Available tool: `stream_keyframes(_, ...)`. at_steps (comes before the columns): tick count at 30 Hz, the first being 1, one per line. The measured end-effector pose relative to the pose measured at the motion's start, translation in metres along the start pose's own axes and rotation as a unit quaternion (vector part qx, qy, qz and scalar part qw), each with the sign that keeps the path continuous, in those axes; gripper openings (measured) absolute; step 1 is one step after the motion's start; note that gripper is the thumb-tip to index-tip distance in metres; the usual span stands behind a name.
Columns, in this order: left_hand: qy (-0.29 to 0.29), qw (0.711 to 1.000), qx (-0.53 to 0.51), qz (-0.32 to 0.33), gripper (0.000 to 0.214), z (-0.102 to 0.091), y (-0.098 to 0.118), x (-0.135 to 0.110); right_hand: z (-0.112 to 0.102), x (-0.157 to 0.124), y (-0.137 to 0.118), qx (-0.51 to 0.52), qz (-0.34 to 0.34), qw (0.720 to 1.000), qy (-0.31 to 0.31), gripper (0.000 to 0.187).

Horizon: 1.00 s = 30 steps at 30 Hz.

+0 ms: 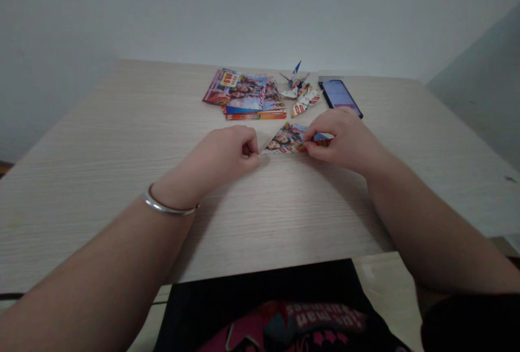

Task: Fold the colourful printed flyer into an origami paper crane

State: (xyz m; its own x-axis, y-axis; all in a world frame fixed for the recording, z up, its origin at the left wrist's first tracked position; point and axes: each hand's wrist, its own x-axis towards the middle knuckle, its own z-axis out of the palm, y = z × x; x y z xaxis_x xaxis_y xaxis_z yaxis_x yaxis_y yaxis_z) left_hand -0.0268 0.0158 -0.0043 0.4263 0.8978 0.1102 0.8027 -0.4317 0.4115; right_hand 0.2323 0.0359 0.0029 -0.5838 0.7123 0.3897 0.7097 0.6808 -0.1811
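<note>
A folded piece of colourful printed paper, roughly triangular, lies low over the table between my hands. My left hand, with a silver bangle on its wrist, pinches the paper's left corner between thumb and fingers. On the opposite side my right hand has thumb and forefinger closed on the paper's right part, where blue and red bits show. The fingers hide both ends of the paper.
Beyond my hands lies a stack of printed leaflets. Beside it stand folded paper cranes, and right of these a phone with its screen lit. The pale wood-grain table meets a white wall at the back.
</note>
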Motion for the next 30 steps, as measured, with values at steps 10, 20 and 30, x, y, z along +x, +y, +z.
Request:
stream_keyframes(10, -0.078, 0.994, 0.027, 0.067, 0.005, -0.004, -0.001, 0.0, 0.003, -0.002, 0.01, 0.003, -0.02, 0.999, -0.027, 0.011)
stream_keyframes(20, 0.036, 0.981, 0.058, 0.182, 0.036, 0.005, -0.012, 0.004, 0.018, 0.002, 0.014, 0.084, -0.11, 0.99, -0.013, 0.016)
stream_keyframes(30, -0.041, 0.971, 0.117, 0.204, 0.039, 0.008, -0.014, 0.004, 0.02, 0.0, 0.023, 0.024, -0.071, 0.994, -0.082, 0.018)
